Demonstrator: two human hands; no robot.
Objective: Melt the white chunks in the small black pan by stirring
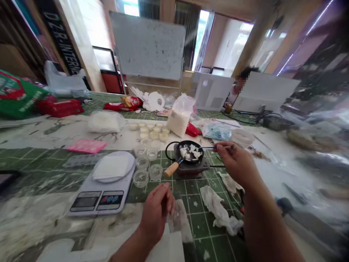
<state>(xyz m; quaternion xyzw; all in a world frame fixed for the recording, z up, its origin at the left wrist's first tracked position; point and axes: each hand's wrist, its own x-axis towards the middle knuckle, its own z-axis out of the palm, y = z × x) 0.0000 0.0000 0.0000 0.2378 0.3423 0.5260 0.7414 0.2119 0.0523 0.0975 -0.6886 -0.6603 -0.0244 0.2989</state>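
My right hand point(237, 162) pinches a thin blue stick point(208, 147), whose far end reaches into a small black pan point(188, 143). White broken pieces point(194, 153) lie in the pan. The pan sits on a small dark hot plate point(192, 173), its wooden handle point(171, 169) pointing toward me. Just in front of that handle is my left hand point(159, 209), fingers curled together, with nothing visible in them. Several clear round cups point(141, 177) stand to the left of the pan. A white kitchen scale point(105, 185) carries a white sheet point(110, 167).
Behind the pan stand several small filled cups point(154, 135) and a bag of white granules point(179, 118). Crumpled tissue point(218, 209) lies near my right forearm. A pink mould point(85, 146) is on the left. Beyond the table are a whiteboard point(148, 45) and a person point(234, 92).
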